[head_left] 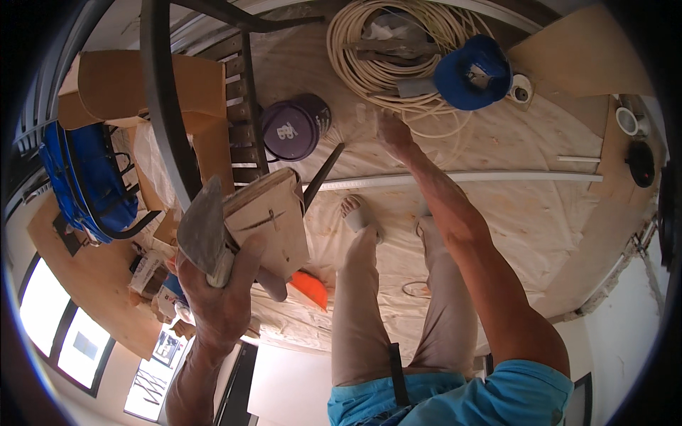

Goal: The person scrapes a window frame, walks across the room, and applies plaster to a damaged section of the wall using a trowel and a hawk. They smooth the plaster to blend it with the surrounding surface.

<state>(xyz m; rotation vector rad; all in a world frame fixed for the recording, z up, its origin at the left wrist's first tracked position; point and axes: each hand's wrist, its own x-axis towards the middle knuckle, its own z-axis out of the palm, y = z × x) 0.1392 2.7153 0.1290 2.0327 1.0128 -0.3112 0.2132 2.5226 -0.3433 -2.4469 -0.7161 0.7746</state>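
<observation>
Head view: one grey flat blade (201, 231), smooth, rounded at one edge, and one pale square board (277, 231), stiff, slab-like, scuffed with a dark streak, both in the left hand (220, 298) at left of centre. Coil of cream tubing (348, 60), glossy, looped; blue cap (472, 74), dished, beside it; purple bucket (295, 128), round; creased pale sheeting (526, 227) over the floor; cardboard box (153, 85), flaps open. Left forearm rises from the lower edge, fingers closed around blade and board, thumb laid on the board's face. Right arm stretched far forward, right hand (394, 135) near the tubing; its finger spread cannot be told, the fingertips being indistinct. Orange piece (310, 290) partly hidden below the board; blade's grip mostly covered by the hand.
</observation>
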